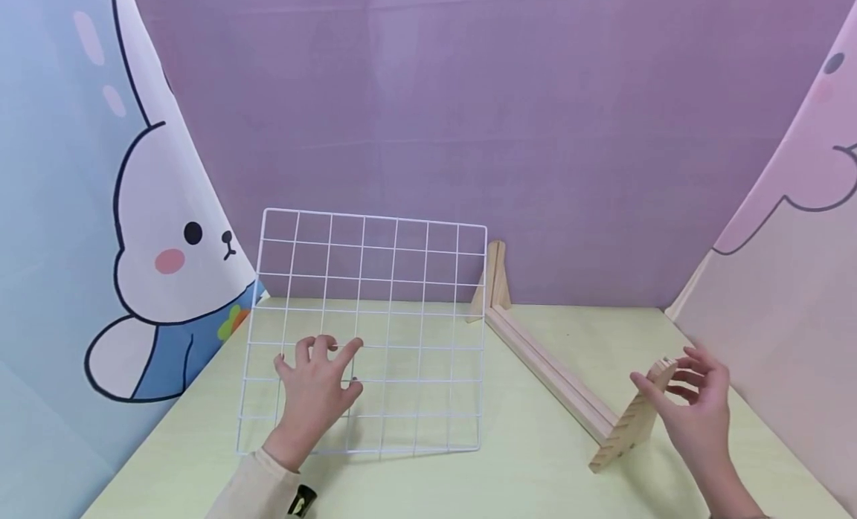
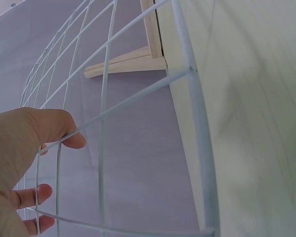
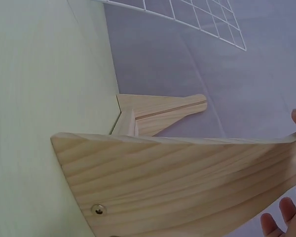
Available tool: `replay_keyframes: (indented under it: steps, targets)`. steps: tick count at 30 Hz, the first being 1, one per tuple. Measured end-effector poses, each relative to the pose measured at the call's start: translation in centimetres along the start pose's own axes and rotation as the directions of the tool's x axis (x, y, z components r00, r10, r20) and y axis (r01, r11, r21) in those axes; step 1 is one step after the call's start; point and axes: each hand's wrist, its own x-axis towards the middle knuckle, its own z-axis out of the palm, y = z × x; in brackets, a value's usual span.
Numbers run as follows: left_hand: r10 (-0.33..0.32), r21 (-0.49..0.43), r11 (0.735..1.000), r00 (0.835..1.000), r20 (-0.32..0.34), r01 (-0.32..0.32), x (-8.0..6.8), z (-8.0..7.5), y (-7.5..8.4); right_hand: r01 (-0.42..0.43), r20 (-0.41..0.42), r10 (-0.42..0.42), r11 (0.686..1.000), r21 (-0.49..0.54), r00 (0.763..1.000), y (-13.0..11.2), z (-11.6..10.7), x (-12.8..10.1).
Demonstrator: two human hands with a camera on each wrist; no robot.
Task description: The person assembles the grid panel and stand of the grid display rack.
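Gripping a white square wire grid in the left hand before a purple cloth wall; pinching, with the right hand, a tan wooden stand on a yellow-green table.

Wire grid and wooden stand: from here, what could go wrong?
The left hand holds the wire grid by inner wires, so the grid may tilt. The right hand holds the wooden stand by its near upright; uneven pressure could tip it. The grid's edge, seen beside the far upright in the head view, might knock it.
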Motion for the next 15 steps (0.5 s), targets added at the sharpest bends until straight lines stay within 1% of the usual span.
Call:
replay_keyframes:
  steps: [3,8,12,15]
  targets:
    - [-0.003,0.001,1.0,1.0,0.002,0.003,-0.02,-0.06,-0.05,-0.03,-0.023,0.031,0.999,0.02,0.999,-0.1,0.06,-0.24]
    - [-0.004,0.003,1.0,1.0,-0.001,0.004,-0.05,-0.14,-0.12,-0.047,-0.061,0.048,0.999,0.021,0.997,-0.28,-0.04,-0.43]
    - [-0.008,0.006,1.0,1.0,0.004,0.008,-0.06,-0.22,-0.12,-0.052,-0.078,0.053,0.998,0.019,0.996,-0.38,-0.26,-0.36]
    - [-0.009,0.008,1.0,1.0,0.009,0.009,-0.05,-0.29,-0.1,-0.073,-0.079,0.075,0.997,0.029,0.994,-0.53,-0.44,-0.22]
